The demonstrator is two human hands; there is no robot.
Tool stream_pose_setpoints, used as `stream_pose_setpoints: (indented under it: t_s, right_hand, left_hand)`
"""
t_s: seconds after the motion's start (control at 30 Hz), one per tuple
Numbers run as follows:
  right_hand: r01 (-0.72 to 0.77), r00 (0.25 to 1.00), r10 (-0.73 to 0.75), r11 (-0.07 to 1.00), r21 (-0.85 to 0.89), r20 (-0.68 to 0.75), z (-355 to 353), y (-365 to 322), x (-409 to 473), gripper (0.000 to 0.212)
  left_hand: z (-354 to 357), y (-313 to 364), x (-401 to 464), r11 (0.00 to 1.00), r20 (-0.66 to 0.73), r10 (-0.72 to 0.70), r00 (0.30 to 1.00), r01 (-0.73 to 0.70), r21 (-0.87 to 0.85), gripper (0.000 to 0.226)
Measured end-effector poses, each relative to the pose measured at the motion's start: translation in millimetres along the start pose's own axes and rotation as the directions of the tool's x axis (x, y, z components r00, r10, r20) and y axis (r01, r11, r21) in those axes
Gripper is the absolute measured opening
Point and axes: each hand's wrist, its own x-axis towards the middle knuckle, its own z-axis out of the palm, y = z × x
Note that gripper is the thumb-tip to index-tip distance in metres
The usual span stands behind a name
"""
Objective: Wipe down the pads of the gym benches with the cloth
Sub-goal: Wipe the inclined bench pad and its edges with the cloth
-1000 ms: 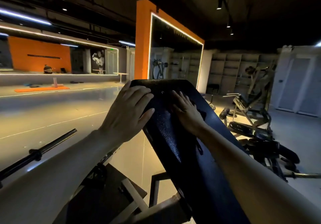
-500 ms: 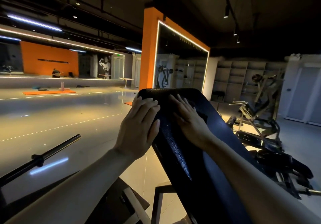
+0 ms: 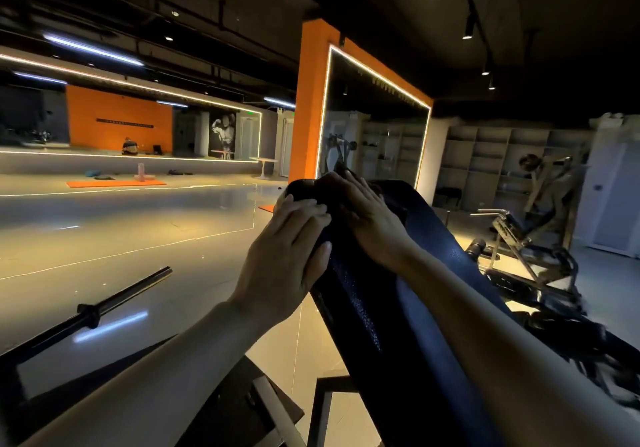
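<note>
Bench pad (image 3: 398, 325), black and pebbled, slopes up from the lower middle of my view toward its rounded top end, and both of my hands are on that upper part. My left hand (image 3: 287, 249) lies over the pad's left edge with the fingers laid straight and close together across the surface, the thumb down along the side, so this grip is flat and not closed on anything. My right hand (image 3: 367, 218) sits just beside it, nearer the top end, pressing down on a dark cloth (image 3: 391, 209) that is spread on the pad; the fingers point up the slope and look mostly straight, with the cloth bunched under and ahead of them, and I cannot tell whether any fingertip hooks into the fabric. The two hands nearly touch at the fingers. Below the pad I see the bench's metal frame (image 3: 322, 408) and a dark flat plate. To the left, a black barbell (image 3: 104, 308) runs diagonally over the glossy floor (image 3: 138, 238). Farther right stands another weight bench (image 3: 526, 249) with its own dark pads. Beyond the pad's top rises an orange pillar (image 3: 311, 100) with a light-edged mirror (image 3: 374, 127), and shelves (image 3: 485, 155) line the back wall. Far left, an orange mat (image 3: 114, 183) lies on the floor.
</note>
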Motion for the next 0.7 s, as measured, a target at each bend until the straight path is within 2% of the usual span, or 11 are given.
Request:
stream_pose_setpoints:
  t_s: [0.1,0.27,0.4,0.57,0.7]
  right_hand:
    - [0.045,0.998,-0.045,0.999,0.013,0.032,-2,7,-17,0.048]
    - [-0.156,0.987,0.156,0.988,-0.013,0.035,-21,50,1,0.046]
    - [-0.239,0.971,0.239,0.971,-0.008,0.014,-19,43,23,0.049]
    - [-0.042,0.998,0.042,0.999,-0.002,0.046,-9,-7,20,0.048]
    - [0.051,0.995,-0.049,0.999,-0.012,0.09,-4,-32,-13,0.05]
  left_hand:
    - [-2,-1,0,1.0,0.023,0.004,1.0,-0.005,0.005,0.043]
    - [-8,-2,2,1.0,0.047,0.022,0.999,-0.021,-0.012,0.046]
    - [-8,-3,4,0.999,0.059,0.039,0.998,-0.04,0.017,0.047]
    - [-15,1,3,0.999,0.125,-0.019,0.992,0.023,-0.03,0.055]
    - [-21,14,-17,0.983,0.06,-0.156,0.986,0.161,-0.084,0.054]
